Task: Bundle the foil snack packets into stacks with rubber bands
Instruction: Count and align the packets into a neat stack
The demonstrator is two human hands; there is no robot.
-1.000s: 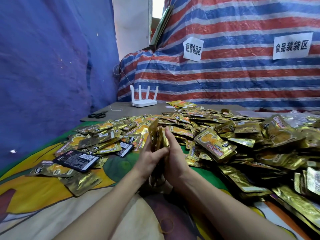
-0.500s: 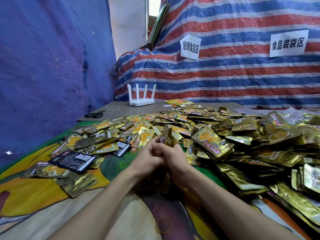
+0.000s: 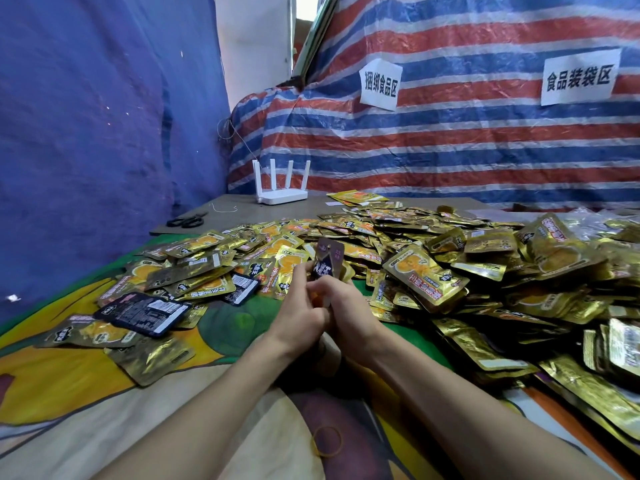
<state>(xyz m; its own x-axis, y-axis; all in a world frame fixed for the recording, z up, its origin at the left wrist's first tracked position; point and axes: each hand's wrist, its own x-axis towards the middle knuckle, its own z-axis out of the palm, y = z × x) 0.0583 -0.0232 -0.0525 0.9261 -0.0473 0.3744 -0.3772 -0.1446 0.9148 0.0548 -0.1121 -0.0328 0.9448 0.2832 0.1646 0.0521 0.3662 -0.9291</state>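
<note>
A: How is the work held?
B: A small stack of packets (image 3: 327,263) is gripped upright between the left hand (image 3: 300,317) and the right hand (image 3: 350,311). The fingers of both are curled round its lower half, just above the patterned cloth (image 3: 69,386). The upright hold is judged to serve squaring of the edges before banding.

A: Is a band seen on it?
B: None can be made out, as the stack's middle is hidden by the fingers. 1 rubber band (image 3: 327,441) is left loose on the cloth between the forearms, probably kept there for reach.

A: And the rest of the stock?
B: A heap of loose gold packets (image 3: 450,271) is spread ahead and to the right.

A: What writing can be read?
B: 2 paper signs are fixed to the striped tarpaulin (image 3: 450,143): "捆绑食品区" (image 3: 381,83) and "食品装袋区" (image 3: 580,77). The print on the packets cannot be read with confidence.
</note>
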